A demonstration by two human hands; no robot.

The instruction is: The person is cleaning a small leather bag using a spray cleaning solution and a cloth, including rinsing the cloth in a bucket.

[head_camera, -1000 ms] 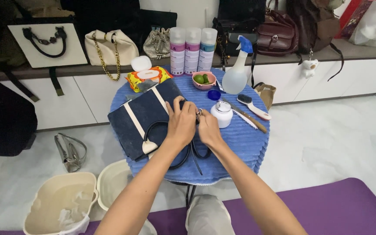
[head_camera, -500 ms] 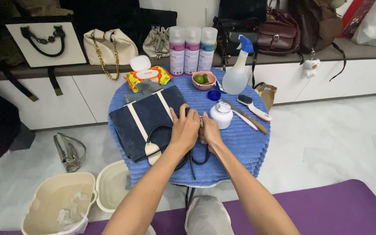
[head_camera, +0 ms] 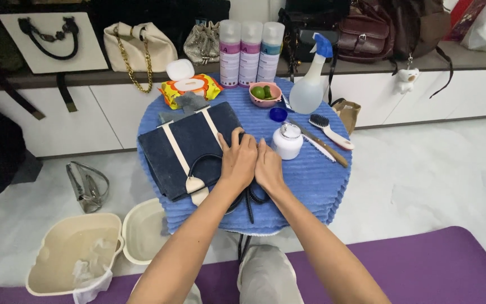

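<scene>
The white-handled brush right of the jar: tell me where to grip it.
Grip the white-handled brush by its bare handle end nearest the table edge, coming from above on the right. It lies flat, bristles at the far end, with a wooden-handled tool close along its left.

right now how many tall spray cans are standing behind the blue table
3, upright in a row on the ledge behind the table: left can, middle can, right can, side by side between the silver bag and the spray bottle. None looks hidden.
</scene>
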